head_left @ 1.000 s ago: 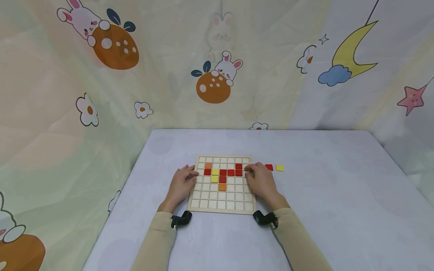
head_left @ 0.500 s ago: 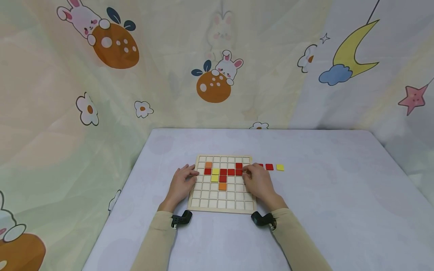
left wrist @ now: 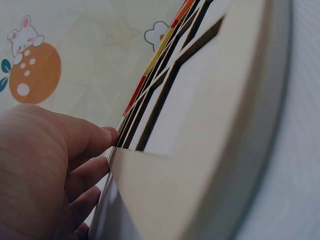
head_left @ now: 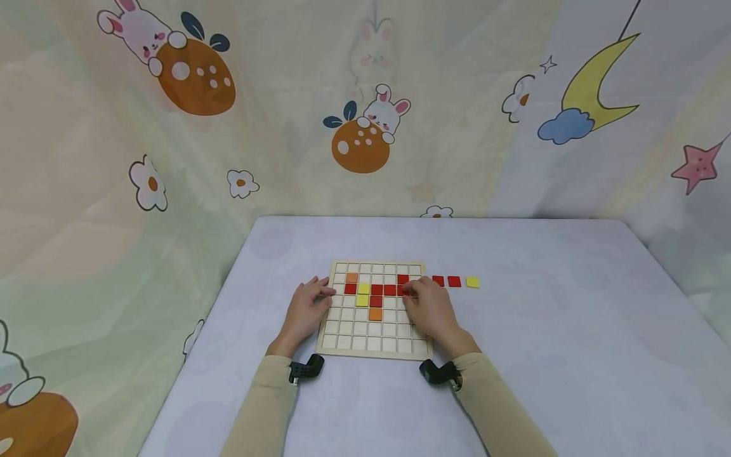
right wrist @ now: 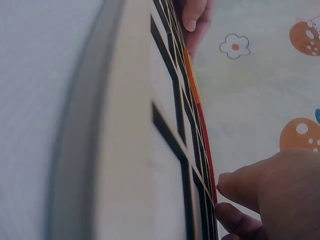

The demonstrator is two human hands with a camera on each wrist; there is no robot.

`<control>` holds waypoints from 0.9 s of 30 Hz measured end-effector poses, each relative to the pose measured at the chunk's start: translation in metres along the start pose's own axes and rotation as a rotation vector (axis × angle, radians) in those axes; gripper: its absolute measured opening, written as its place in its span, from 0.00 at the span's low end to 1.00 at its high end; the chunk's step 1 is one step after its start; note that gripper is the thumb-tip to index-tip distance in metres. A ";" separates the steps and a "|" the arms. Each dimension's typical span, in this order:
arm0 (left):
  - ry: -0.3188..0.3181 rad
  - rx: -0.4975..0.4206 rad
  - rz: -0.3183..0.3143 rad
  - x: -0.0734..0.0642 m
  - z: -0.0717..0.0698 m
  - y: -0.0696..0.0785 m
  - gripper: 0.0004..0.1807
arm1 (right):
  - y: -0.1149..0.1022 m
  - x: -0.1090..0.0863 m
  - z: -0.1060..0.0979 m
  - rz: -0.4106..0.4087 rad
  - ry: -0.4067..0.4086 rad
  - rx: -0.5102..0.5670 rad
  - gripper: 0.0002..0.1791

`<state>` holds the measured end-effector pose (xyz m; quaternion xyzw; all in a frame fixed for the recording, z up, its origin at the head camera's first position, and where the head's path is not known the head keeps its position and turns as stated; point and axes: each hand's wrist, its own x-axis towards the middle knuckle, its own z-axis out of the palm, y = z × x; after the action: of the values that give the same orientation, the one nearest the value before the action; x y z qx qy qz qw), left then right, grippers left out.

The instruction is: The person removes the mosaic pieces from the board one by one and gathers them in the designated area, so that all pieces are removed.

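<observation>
- A flat wooden grid board (head_left: pixel 374 344) is seen lying between the two hands, its left edge at the left hand (head_left: pixel 308 311) and its right side partly covered by the right hand (head_left: pixel 431 309).
- The board is judged light and stiff, and best held by its raised rim, clear of the cells.
- A red tile (head_left: pixel 399 290) is partly hidden at the right hand's fingertips; thumb and finger are brought close together at it, but whether it is pinched or merely touched cannot be told.
- The left hand's fingers are loosely bent and laid against the board's left edge; nothing is seen pinched by them.
- Further tiles are set in cells to the left of the right hand: a red pair (head_left: pixel 376 296), a yellow pair (head_left: pixel 363 295) and a lower orange tile (head_left: pixel 375 314). Nearer the left hand's fingertips, an upper orange tile (head_left: pixel 351 278) is set just beyond a left red tile (head_left: pixel 351 289).
- The tiles are judged thin, hard, light and perhaps slippery; they are best taken by opposite edges, between fingertips.
- Beyond the right hand and to its right, two loose red tiles (head_left: pixel 446 281) and a loose yellow tile (head_left: pixel 472 282) are laid in a row on the pale surface (head_left: pixel 548 330).
- A black camera is worn at each wrist, and a cartoon-printed cloth (head_left: pixel 285 114) is hung beyond both hands.
</observation>
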<state>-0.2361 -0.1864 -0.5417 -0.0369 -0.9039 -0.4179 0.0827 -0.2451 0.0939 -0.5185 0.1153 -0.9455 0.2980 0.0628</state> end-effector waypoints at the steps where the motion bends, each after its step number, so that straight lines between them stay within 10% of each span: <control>1: -0.001 0.000 0.002 0.000 0.000 0.000 0.08 | 0.000 0.000 0.000 0.001 -0.001 -0.001 0.11; 27: 0.002 0.005 -0.006 0.000 0.000 -0.001 0.08 | -0.011 -0.004 0.007 -0.064 -0.026 -0.028 0.07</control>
<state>-0.2358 -0.1872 -0.5426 -0.0333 -0.9051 -0.4158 0.0824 -0.2389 0.0822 -0.5186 0.1483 -0.9462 0.2810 0.0618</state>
